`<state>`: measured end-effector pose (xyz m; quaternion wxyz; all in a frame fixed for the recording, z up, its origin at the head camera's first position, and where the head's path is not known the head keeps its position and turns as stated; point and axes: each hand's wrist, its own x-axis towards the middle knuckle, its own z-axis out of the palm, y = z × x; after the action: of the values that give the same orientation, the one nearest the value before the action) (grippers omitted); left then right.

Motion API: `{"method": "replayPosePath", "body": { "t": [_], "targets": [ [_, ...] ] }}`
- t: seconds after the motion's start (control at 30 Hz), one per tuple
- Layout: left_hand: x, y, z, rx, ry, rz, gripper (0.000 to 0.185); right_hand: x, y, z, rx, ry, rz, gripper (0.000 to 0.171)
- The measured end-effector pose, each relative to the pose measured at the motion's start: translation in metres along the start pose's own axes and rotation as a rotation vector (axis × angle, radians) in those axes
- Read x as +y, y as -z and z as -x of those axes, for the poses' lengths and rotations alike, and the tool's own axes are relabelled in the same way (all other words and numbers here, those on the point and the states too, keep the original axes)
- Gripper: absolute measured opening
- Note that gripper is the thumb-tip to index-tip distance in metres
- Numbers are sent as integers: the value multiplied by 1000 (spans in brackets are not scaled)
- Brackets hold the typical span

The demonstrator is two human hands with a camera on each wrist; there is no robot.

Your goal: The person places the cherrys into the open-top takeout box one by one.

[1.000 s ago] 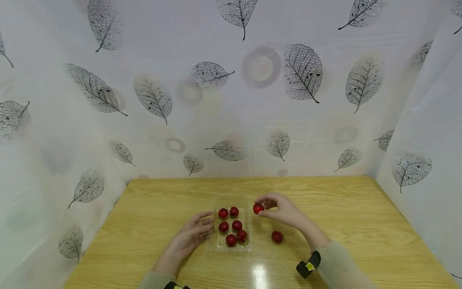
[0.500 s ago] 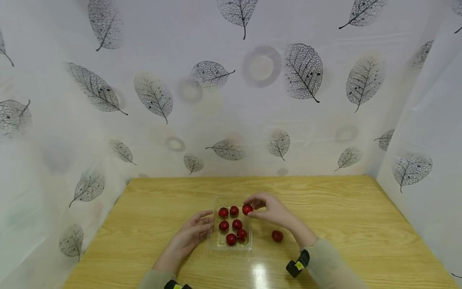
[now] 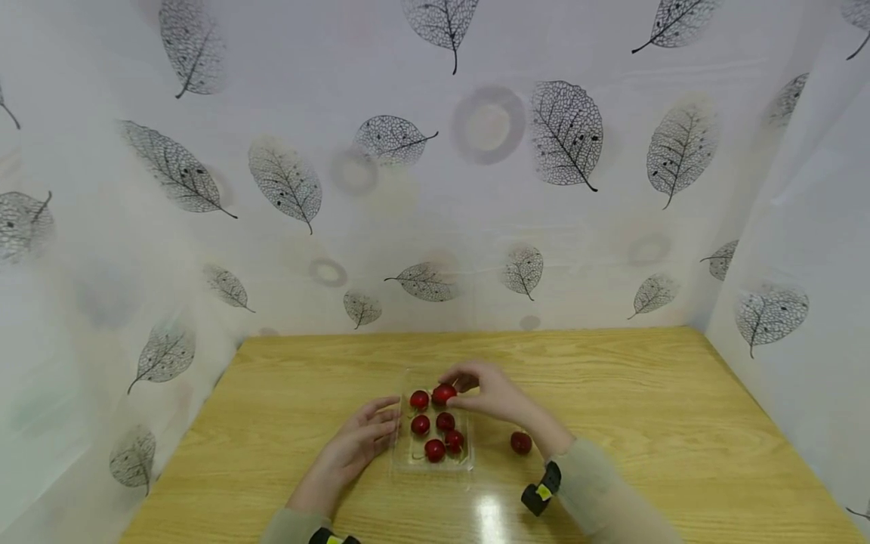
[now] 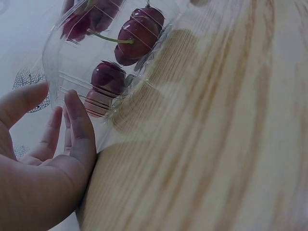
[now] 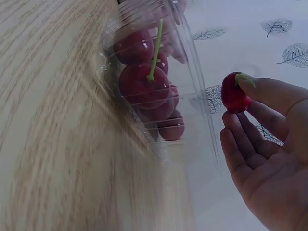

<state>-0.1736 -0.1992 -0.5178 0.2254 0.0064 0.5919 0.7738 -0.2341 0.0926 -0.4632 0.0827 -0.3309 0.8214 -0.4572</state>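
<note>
A clear plastic tray (image 3: 399, 462) holding several red cherries (image 3: 435, 450) sits on the wooden table (image 3: 646, 423). My right hand (image 3: 491, 393) pinches one red cherry (image 3: 444, 394) above the tray's far end; the right wrist view shows this cherry (image 5: 234, 93) between thumb and fingertips beside the tray wall (image 5: 195, 72). My left hand (image 3: 356, 444) lies with straight fingers against the tray's left side, and its fingertips (image 4: 77, 113) touch the tray wall (image 4: 57, 77). Another cherry (image 3: 521, 442) lies loose on the table right of the tray.
Leaf-patterned white sheets (image 3: 435, 166) wall in the table at the back and both sides. Bare wood stretches left and right of the tray. A black wrist strap (image 3: 540, 493) is on the right forearm.
My right hand has carried the pinched cherry leftward, from right of the tray to above its far end. The left hand and the loose cherry have stayed put.
</note>
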Motion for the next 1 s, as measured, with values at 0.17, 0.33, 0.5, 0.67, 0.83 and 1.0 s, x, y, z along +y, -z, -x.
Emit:
{"method": "replayPosePath", "body": {
  "t": [0.17,0.33,0.5,0.67,0.83,1.0],
  "targets": [
    [0,0,0,0,2,1,58,-1,-7,-6,-22,17,-25,34],
    [1,0,1,-2,3,4,59,-2,-14,-8,-19,10,-42,33],
    [1,0,1,0,2,6,58,0,-19,-8,1,24,-9,32],
    [1,0,1,0,3,12,56,2,-24,-8,7,14,20,31],
    [1,0,1,-2,1,11,55,5,-29,-8,17,28,81,31],
    [0,0,0,-4,1,13,56,6,-32,-9,11,21,129,30]
  ]
}}
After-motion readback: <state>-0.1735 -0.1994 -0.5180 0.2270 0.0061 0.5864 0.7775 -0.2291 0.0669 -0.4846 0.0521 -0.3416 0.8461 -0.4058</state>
